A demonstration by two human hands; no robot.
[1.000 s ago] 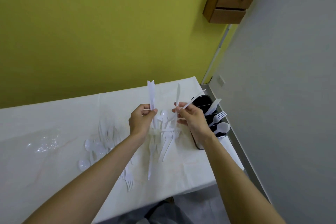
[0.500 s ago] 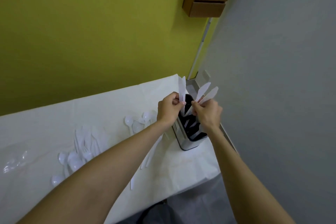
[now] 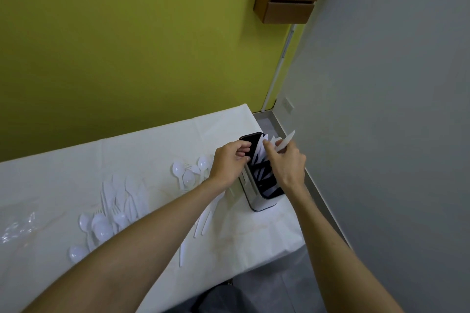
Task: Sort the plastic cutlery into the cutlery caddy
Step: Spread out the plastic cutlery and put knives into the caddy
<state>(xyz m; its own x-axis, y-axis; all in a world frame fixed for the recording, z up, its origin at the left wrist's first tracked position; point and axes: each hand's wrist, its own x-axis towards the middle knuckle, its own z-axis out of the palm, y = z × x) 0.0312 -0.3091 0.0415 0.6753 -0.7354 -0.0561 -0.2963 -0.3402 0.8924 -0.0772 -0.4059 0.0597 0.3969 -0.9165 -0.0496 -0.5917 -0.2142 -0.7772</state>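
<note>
Head view. White-clothed desk [image 3: 152,150] against yellow-green wall [image 3: 127,46]; grey wall [image 3: 381,109] at right. At desk's right end, cutlery caddy [image 3: 258,202], black inside, pale shell. Since half a second ago: knives [image 3: 260,151] down in far compartment; left hand [image 3: 229,164] lower at rim, fingers curled, grip not discernible. Flat white knife [image 3: 287,141] pinched in right hand [image 3: 288,164] above caddy. Glossy plastic spoons [image 3: 101,230] loose on cloth.
</note>
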